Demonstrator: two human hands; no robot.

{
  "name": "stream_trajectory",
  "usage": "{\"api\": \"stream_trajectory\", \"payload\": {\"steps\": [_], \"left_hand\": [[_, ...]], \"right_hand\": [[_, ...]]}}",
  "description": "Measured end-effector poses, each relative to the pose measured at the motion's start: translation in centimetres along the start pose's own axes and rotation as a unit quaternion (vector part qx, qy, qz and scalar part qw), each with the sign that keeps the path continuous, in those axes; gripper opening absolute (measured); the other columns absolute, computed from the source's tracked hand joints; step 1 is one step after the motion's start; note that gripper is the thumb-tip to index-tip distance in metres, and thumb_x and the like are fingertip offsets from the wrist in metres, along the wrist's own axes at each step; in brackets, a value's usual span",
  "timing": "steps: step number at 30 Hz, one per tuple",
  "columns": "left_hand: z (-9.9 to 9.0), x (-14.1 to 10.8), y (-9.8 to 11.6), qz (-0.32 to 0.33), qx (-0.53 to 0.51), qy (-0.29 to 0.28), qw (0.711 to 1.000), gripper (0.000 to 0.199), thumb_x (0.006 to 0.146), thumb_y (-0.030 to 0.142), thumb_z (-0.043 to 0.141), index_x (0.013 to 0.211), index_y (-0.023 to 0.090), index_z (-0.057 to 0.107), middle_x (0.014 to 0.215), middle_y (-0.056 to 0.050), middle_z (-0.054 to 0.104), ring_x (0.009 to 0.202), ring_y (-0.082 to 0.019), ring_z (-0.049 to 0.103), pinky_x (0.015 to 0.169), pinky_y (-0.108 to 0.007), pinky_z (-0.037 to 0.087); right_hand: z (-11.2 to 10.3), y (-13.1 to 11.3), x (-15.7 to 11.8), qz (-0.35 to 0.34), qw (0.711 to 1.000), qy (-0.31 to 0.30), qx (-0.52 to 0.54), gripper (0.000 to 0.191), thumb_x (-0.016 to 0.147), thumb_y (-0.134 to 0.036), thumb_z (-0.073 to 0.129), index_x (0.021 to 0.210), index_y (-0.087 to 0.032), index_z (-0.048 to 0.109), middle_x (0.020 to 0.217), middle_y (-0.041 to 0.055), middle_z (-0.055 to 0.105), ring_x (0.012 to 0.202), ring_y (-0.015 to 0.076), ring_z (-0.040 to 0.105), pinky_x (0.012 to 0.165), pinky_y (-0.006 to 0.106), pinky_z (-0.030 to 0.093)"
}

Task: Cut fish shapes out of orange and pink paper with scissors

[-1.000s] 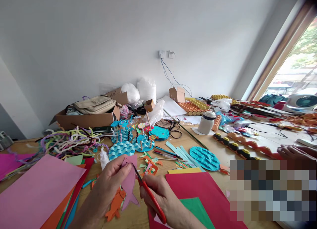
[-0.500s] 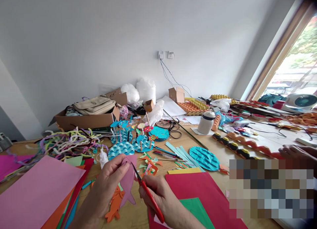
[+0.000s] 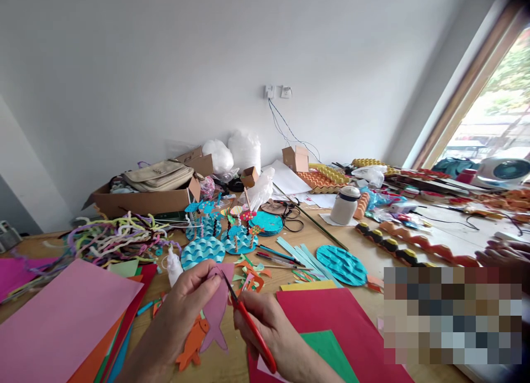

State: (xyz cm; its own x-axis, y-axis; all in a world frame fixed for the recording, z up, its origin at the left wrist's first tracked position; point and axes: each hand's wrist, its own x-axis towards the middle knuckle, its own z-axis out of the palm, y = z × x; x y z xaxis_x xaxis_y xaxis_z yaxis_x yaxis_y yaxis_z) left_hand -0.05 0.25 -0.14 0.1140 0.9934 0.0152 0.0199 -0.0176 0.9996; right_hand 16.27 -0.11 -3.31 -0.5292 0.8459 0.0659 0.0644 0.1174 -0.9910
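My left hand (image 3: 192,294) pinches the upper end of a pink paper fish (image 3: 214,317), whose forked tail hangs down. In my right hand (image 3: 265,317) is a pair of scissors (image 3: 253,328) with red handles. Their dark blades reach up to the paper's top edge, close to my left fingertips. Below my left hand, an orange paper fish (image 3: 192,344) lies on the table, partly covered by the pink one. Orange and green paper scraps (image 3: 252,275) are scattered just beyond the scissors.
Pink sheets (image 3: 66,322) lie on the left, red paper (image 3: 331,322) on the right. Beyond are a glue bottle (image 3: 173,266), blue wavy discs (image 3: 202,253), pipe cleaners (image 3: 124,239) and a white jar (image 3: 345,205). Another person's hand (image 3: 503,255) shows at far right.
The pink fish has turned slightly, its tail now hanging lower and straighter. Both my hands have shifted only slightly and keep their holds. The other person's hand moved a little right.
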Motion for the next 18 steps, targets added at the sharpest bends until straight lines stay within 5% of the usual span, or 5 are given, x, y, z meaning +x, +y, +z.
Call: {"api": "stream_trajectory", "payload": {"steps": [12,18], "left_hand": [[0.09,-0.07,0.07,-0.004,-0.022,0.022,0.999,0.021,0.076,0.038,0.059,0.067,0.020,0.053,0.062,0.006,0.041,0.059,-0.013,0.034,0.056,-0.023,0.032],[0.00,-0.20,-0.07,0.001,0.017,0.003,1.000,0.021,0.080,0.038,0.054,0.069,0.020,0.054,0.061,0.005,0.041,0.060,-0.013,0.033,0.056,-0.023,0.031]], "right_hand": [[0.22,-0.17,0.02,-0.052,0.996,0.029,-0.070,0.037,0.091,-0.036,0.046,0.061,-0.020,0.031,0.058,-0.0072,0.025,0.055,0.0086,0.021,0.045,0.022,0.018],[0.00,-0.16,0.04,-0.025,0.997,0.000,-0.079,0.035,0.092,-0.039,0.043,0.063,-0.019,0.037,0.057,-0.0063,0.030,0.052,0.0087,0.027,0.048,0.022,0.021]]}}
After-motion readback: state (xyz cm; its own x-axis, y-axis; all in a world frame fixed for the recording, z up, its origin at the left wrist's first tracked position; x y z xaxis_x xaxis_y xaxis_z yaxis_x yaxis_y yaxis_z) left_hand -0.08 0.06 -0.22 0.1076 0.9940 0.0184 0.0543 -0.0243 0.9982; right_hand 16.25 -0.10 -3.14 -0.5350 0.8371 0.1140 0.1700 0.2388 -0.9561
